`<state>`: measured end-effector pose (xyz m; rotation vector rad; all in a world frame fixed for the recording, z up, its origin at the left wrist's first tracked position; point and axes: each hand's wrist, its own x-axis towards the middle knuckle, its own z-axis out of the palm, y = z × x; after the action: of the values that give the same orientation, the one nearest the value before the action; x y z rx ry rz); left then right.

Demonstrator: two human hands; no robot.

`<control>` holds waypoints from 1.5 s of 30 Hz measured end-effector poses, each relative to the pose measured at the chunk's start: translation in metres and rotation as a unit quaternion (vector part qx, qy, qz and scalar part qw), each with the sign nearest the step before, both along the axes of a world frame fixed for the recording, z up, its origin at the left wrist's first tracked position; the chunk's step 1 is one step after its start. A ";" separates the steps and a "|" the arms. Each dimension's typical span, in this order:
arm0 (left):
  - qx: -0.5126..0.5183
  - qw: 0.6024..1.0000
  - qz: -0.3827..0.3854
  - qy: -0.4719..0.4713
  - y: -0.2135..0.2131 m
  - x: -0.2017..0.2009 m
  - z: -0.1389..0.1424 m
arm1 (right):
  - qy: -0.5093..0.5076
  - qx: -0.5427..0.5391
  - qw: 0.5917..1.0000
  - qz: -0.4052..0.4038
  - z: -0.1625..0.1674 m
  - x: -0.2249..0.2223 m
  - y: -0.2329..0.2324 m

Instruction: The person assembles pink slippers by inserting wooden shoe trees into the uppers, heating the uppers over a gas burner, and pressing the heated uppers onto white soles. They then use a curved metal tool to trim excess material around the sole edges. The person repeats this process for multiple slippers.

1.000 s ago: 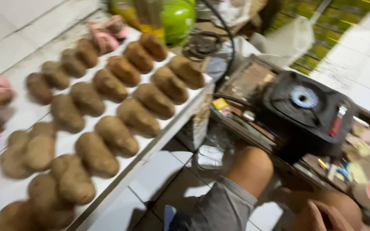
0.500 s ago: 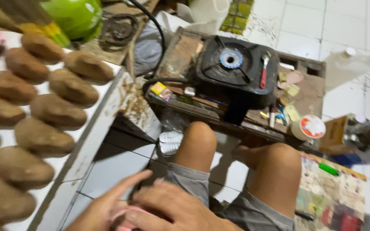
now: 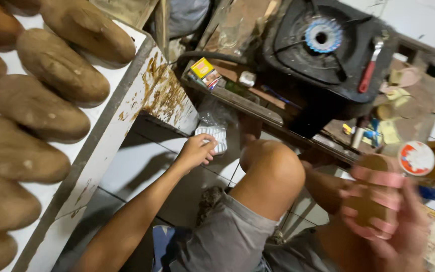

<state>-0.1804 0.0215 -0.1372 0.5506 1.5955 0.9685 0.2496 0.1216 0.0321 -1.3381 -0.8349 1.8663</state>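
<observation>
My left hand [image 3: 196, 151] reaches down to the tiled floor and touches a clear plastic bag holding a white ribbed object [image 3: 214, 135] under the bench. My right hand [image 3: 404, 226] is raised at the lower right, blurred, shut on a brown shoe form wrapped with pink straps [image 3: 373, 199]. My bare knee [image 3: 270, 171] and grey shorts [image 3: 227, 236] lie between the two hands.
Several brown wooden shoe forms [image 3: 51, 65] lie in rows on a white board [image 3: 127, 100] at the left. A black gas burner [image 3: 323, 45] sits on a cluttered low wooden bench [image 3: 247, 100] with a red-handled tool [image 3: 368, 75], a tape roll [image 3: 416, 157] and small boxes.
The view swung right and down. My hands were together at my lap; now the left has stretched out to the bag on the floor and the right has lifted the pink-strapped form.
</observation>
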 end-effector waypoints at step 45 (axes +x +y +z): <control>-0.015 0.985 0.152 0.084 -0.025 0.002 -0.100 | 0.340 0.027 0.925 -0.166 -0.002 -0.054 0.034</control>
<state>-0.1779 -0.0031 -0.2377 0.3817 1.8802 1.1462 0.1953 0.1560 0.0297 -0.6517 -0.2698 1.8240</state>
